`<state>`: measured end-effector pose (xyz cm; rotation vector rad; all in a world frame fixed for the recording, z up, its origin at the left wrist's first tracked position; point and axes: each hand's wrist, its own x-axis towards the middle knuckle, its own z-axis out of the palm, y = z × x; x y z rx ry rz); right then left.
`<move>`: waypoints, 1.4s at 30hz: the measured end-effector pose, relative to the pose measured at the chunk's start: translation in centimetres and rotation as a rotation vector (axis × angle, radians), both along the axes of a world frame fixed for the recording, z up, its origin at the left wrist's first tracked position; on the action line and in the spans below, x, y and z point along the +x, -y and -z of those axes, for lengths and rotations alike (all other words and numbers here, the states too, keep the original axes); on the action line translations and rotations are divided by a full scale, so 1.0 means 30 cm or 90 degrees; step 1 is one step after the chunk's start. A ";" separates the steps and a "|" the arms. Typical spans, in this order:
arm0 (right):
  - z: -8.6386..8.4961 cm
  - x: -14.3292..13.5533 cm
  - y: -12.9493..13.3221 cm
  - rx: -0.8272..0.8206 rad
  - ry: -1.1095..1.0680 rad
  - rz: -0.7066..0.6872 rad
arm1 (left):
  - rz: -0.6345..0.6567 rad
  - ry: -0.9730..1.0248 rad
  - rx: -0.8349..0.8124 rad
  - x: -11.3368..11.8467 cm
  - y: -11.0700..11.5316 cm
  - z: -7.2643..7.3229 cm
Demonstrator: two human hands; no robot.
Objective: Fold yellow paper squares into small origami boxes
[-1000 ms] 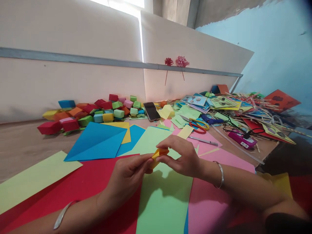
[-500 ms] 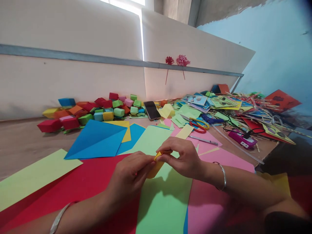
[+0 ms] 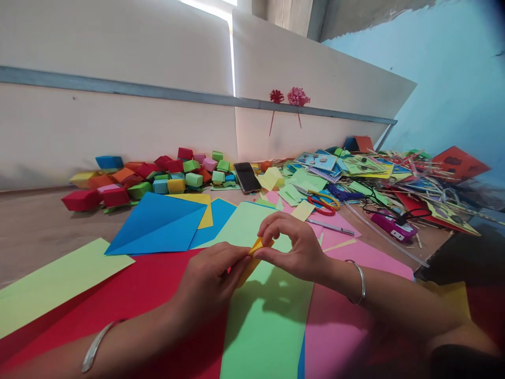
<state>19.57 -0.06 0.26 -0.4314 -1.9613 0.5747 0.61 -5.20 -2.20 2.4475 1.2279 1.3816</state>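
A small folded yellow paper (image 3: pixel 248 271) is held up between my two hands, above a light green sheet (image 3: pixel 268 321). My left hand (image 3: pixel 211 273) pinches its left side between thumb and fingers. From the right, my right hand (image 3: pixel 294 246) grips the paper's upper end with the thumb below and curled fingers above. Part of the paper is hidden by my fingers. Under my left arm lies a red sheet (image 3: pixel 158 279), and a pink sheet (image 3: pixel 339 326) lies beneath my right arm.
Several coloured paper blocks (image 3: pixel 115 196) line the back left, near a blue sheet (image 3: pixel 158 223). A phone (image 3: pixel 247 178) lies behind the papers. Scissors (image 3: pixel 323 202), a silver cutter (image 3: pixel 330 227), a purple device (image 3: pixel 394 227) and piled sticks and cards are on the right.
My right hand's fingers have lifted and arched more, showing more of the yellow paper's upper end. My left hand keeps its pinch. The whole view has shifted slightly.
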 end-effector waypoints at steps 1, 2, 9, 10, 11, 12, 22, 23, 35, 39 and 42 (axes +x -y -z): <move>0.001 0.000 -0.001 -0.015 0.004 -0.006 | 0.002 -0.007 0.007 0.000 -0.001 0.003; 0.002 -0.001 -0.002 -0.032 0.008 -0.006 | 0.004 -0.015 0.013 0.000 -0.001 0.006; 0.011 -0.005 -0.003 -0.166 0.009 -0.003 | 0.022 -0.036 0.073 0.001 -0.008 0.023; 0.011 -0.005 -0.002 -0.183 0.007 -0.009 | 0.026 -0.035 0.082 0.002 -0.009 0.024; 0.012 -0.005 -0.001 -0.198 0.003 -0.017 | 0.028 -0.035 0.089 0.003 -0.010 0.025; 0.013 -0.005 -0.001 -0.212 -0.005 -0.027 | 0.028 -0.034 0.094 0.005 -0.010 0.026; 0.022 -0.028 0.019 -0.387 -0.100 -0.083 | 0.030 -0.028 0.019 0.015 0.009 -0.002; 0.019 -0.028 0.021 -0.391 -0.111 -0.094 | 0.032 -0.019 0.007 0.014 0.010 -0.005; -0.016 0.036 -0.056 -0.258 -0.161 -0.053 | -0.004 0.186 -0.183 -0.009 -0.035 -0.008; -0.006 0.040 -0.082 -0.058 -0.003 0.048 | -0.049 0.177 -0.113 -0.028 -0.057 0.000; 0.002 0.040 -0.088 0.097 0.111 0.092 | -0.047 0.149 -0.077 -0.031 -0.060 0.002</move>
